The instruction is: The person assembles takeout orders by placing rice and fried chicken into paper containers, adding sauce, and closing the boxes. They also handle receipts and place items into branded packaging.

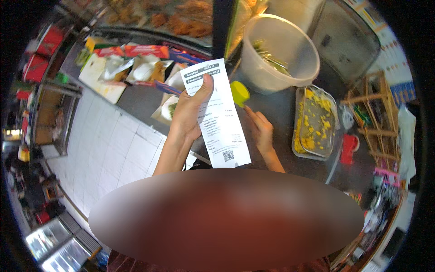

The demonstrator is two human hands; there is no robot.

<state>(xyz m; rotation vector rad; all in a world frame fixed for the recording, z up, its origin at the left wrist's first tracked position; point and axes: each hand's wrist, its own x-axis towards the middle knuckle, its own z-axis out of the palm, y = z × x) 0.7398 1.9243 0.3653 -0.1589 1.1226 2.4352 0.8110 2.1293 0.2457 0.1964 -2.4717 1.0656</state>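
My left hand [190, 109] holds a long white printed receipt [224, 122] upright, with the thumb pressed on its front near the top. To the right of the paper, my right hand [261, 131] is closed, its fingertips at the lower end of a yellow-green scoop [239, 94]. The receipt partly covers the space between the hands. Left of my left hand stand open paper boxes, two with white rice [144, 71] and browned food in them. Another open box [165, 110], with rice and something green, sits close to my left wrist.
A large translucent tub [253, 75] with green leaf-like strips stands at the far right. Nearer lies a clear container [297, 136] of yellow pieces, with a red object [348, 149] beyond it. A white board [103, 84] lies at the counter's left; fried food sits behind glass at the back.
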